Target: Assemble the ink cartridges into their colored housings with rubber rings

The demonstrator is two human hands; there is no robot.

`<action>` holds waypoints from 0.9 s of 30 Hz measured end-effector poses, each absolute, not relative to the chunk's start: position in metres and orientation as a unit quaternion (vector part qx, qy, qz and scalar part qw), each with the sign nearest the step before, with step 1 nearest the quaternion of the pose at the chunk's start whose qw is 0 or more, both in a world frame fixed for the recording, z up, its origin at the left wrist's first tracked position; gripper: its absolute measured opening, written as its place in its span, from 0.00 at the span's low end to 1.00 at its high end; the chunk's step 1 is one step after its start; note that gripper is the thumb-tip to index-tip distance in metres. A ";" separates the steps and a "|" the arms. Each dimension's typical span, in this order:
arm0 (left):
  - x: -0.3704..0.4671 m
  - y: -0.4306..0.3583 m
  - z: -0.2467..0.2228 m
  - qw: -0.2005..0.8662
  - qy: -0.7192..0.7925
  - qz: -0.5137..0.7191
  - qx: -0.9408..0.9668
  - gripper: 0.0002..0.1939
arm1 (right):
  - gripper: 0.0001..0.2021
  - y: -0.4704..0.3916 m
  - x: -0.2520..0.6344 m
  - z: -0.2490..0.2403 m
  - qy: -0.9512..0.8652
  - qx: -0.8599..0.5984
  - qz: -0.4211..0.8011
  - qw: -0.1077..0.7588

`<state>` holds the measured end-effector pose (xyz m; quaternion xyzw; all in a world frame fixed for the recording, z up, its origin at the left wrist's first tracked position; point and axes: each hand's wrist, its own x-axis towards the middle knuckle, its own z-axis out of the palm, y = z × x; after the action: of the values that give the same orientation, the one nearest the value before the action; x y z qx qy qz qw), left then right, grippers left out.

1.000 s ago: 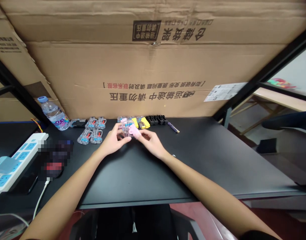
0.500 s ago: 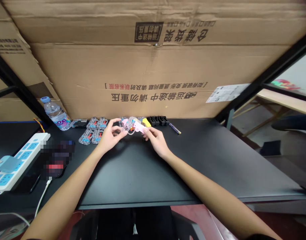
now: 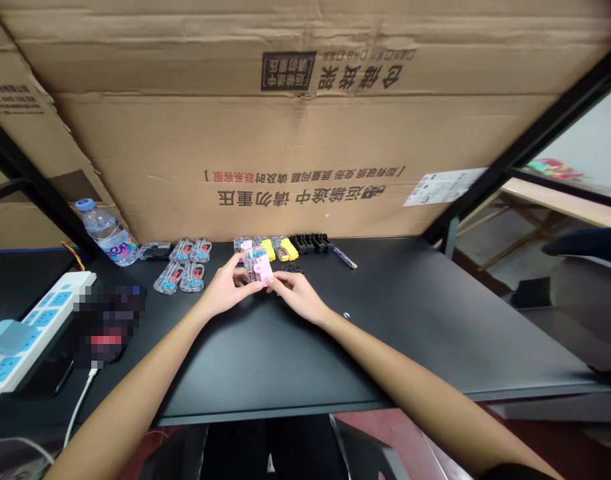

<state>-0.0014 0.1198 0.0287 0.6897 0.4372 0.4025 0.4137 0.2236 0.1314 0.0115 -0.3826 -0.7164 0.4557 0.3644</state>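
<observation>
Between my two hands is a small clear plastic case with blue bits inside (image 3: 251,261), and a pink plastic piece (image 3: 263,268) lies against its right side. My left hand (image 3: 229,285) grips the case from the left, thumb in front and fingers behind. The fingertips of my right hand (image 3: 299,295) pinch the lower edge of the pink piece. Just behind them stand more clear cases, yellow pieces (image 3: 289,249) and a row of black parts (image 3: 311,243). Small dark bits (image 3: 294,269) lie beyond my right fingers.
Several clear cases with blue and red parts (image 3: 192,276) lie at the left. Beside them stand a water bottle (image 3: 108,233), a power strip (image 3: 40,327) and a phone (image 3: 116,323). A pen-like stick (image 3: 345,258) lies right of the black parts. Cardboard (image 3: 305,147) walls the back.
Both hands have come slightly nearer and closer together. The pink piece, held out to the right before, is now against the clear case. Yellow pieces behind and a small white bit show now.
</observation>
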 end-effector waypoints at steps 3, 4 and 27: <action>-0.002 0.121 0.027 0.421 0.436 0.398 0.689 0.31 | 0.23 0.132 0.225 0.011 -0.716 -0.381 0.460 0.361; -0.003 0.121 0.025 0.426 0.434 0.396 0.688 0.32 | 0.23 0.132 0.225 0.010 -0.717 -0.380 0.461 0.360; -0.003 0.128 0.012 0.455 0.447 0.417 0.647 0.33 | 0.20 0.139 0.225 0.009 -0.714 -0.399 0.468 0.335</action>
<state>-0.0034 0.1276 0.0123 0.6475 0.4465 0.4171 0.4554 0.2245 0.1391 0.0086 -0.3995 -0.7135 0.4679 0.3352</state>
